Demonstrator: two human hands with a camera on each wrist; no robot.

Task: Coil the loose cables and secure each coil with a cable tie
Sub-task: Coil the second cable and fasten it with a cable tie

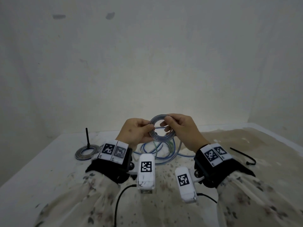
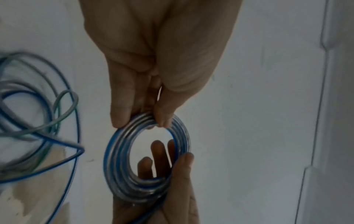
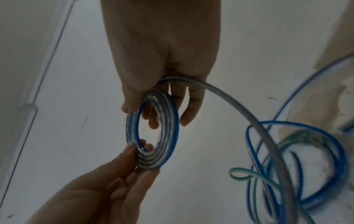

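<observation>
A clear cable with a blue stripe is wound into a small coil (image 1: 161, 128) (image 2: 122, 166) (image 3: 170, 130), held up above the table between both hands. My left hand (image 1: 139, 130) (image 2: 139, 118) pinches the coil's left side between thumb and fingers. My right hand (image 1: 175, 126) (image 3: 153, 109) pinches the coil's right side. The cable's loose tail (image 3: 254, 125) runs from my right hand down to a tangle of blue-striped and green-striped cables (image 1: 157, 151) (image 2: 28, 121) (image 3: 287, 166) on the table. A black cable tie (image 1: 244, 155) lies at the right.
A finished coil (image 1: 86, 151) lies at the left of the white table (image 1: 49, 169), with a black cable tie (image 1: 87, 136) sticking straight up from it. The table's right half is stained brown. A pale wall stands close behind.
</observation>
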